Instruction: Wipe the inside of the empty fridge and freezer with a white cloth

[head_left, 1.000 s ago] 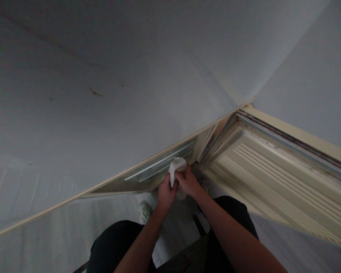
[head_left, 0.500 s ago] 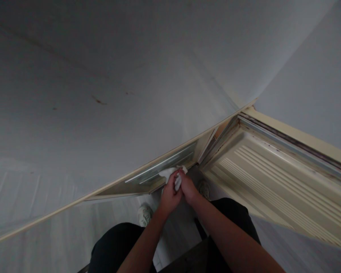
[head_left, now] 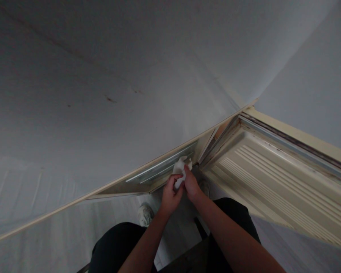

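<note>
A crumpled white cloth or tissue (head_left: 179,167) is bunched up between both my hands. My left hand (head_left: 171,193) has its fingers closed on the lower left side of it. From the right, my right hand (head_left: 191,182) pinches the same wad, thumb and fingers around it. Loose folds stick out above the fingers. Behind the hands is a cream-framed opening with pale metal or glass strips (head_left: 159,167) inside. Whether the wad touches the opening cannot be made out.
A large white panel (head_left: 147,121) with brown marks fills the upper view. To the right hangs an open cream ribbed door (head_left: 278,178) with a dirty seal (head_left: 275,138) along its edge. A shoe (head_left: 145,215) rests on the grey plank floor (head_left: 59,223), and dark-clothed knees flank my arms.
Both hands stay together but the left fingers have shifted on the white wad, which now stands taller and slightly further right. The camera view has turned a little.
</note>
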The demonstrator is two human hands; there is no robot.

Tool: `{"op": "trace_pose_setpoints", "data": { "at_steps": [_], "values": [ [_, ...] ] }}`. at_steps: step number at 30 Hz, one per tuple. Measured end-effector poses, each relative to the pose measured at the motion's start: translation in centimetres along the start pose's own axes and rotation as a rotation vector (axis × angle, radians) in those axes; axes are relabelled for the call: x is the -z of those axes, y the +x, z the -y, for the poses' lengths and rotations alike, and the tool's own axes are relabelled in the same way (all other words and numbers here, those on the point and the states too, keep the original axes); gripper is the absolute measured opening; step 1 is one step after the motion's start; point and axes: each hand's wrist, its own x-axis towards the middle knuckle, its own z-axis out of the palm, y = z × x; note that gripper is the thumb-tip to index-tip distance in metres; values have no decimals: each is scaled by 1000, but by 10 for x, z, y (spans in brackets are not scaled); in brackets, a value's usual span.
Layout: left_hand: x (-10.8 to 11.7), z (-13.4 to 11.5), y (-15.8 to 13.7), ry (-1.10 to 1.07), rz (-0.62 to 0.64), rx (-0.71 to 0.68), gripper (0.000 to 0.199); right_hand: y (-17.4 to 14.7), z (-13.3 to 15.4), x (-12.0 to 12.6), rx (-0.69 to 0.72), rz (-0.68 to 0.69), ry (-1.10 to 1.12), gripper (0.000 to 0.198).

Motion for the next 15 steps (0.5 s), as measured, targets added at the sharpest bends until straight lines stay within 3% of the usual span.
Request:
{"op": "trace_pose_setpoints", "data": {
  "at_steps": [4, 10, 15],
  "values": [
    [-2, 6, 2, -143, 27, 138, 43, -4, 4, -3, -6, 19, -45, 54],
    [0, 4, 6, -130, 50, 188, 25, -7, 5, -6, 19, 49, -135, 59],
    [0, -3, 3, -74, 2, 151, 28, -11, 3, -7, -43, 114, -32, 62]
  ]
}}
